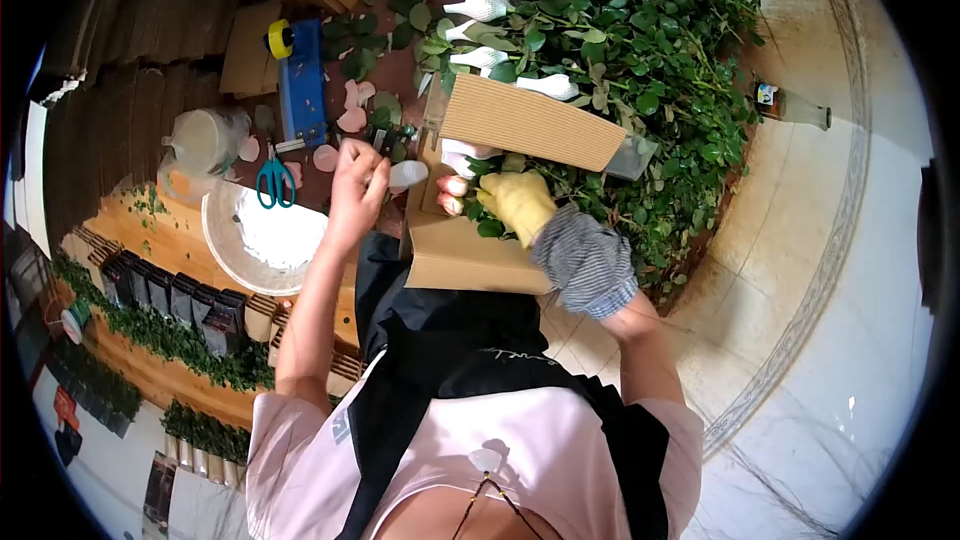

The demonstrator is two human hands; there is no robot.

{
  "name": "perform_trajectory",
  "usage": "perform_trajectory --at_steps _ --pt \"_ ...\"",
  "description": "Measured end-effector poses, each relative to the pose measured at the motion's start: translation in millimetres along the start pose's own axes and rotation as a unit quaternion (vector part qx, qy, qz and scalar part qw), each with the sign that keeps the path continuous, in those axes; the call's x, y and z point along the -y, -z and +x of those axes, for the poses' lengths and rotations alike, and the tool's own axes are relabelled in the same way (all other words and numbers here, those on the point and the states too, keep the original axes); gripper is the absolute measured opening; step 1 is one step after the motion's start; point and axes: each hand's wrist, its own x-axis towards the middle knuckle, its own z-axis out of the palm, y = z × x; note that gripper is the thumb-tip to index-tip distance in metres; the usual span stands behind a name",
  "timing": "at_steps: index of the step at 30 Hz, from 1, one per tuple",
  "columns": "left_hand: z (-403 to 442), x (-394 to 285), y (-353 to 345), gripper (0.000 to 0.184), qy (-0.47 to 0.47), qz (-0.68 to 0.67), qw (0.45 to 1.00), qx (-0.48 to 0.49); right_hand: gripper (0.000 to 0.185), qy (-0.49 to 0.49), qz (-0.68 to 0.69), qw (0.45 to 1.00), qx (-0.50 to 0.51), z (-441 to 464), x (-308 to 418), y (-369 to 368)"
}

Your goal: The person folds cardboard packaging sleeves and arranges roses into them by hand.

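Observation:
My bare left hand [358, 190] is closed, with a small white net sleeve [408, 176] at its fingertips. My right hand [520, 204] wears a yellow glove and a checked oversleeve. Its fingers are curled round the leafy stem of a rose, just right of two pink and cream rose buds [452, 202]; the grip itself is partly hidden. Both buds lie over an open cardboard box [470, 258] at my lap. White-sleeved buds [466, 152] show inside the box, under its raised corrugated flap [530, 123].
A large pile of leafy rose stems [640, 30] with white-netted heads [480, 8] lies beyond the box. To the left are a bowl of white sleeves [225, 230], teal scissors [275, 183], a blue tape dispenser [302, 80] and a plastic tub [205, 140]. A glass bottle [800, 108] lies on the right.

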Motion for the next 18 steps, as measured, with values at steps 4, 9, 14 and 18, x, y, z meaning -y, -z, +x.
perform_trajectory --at_steps 4,9,14,18 --pt "-4 15 -9 0.012 -0.004 0.0 0.997 0.081 0.032 0.003 0.131 0.98 -0.152 -18 9 40" --pt "15 4 -72 0.032 0.018 0.154 0.982 0.11 0.041 -0.106 -0.102 0.989 0.029 25 11 13" --pt "4 3 -73 0.02 0.009 0.081 0.996 0.046 0.03 -0.136 -0.095 0.985 0.046 37 2 4" --pt "-8 37 -52 0.011 0.171 -0.096 0.97 -0.142 0.023 -0.083 -0.078 0.991 -0.07 22 -9 -15"
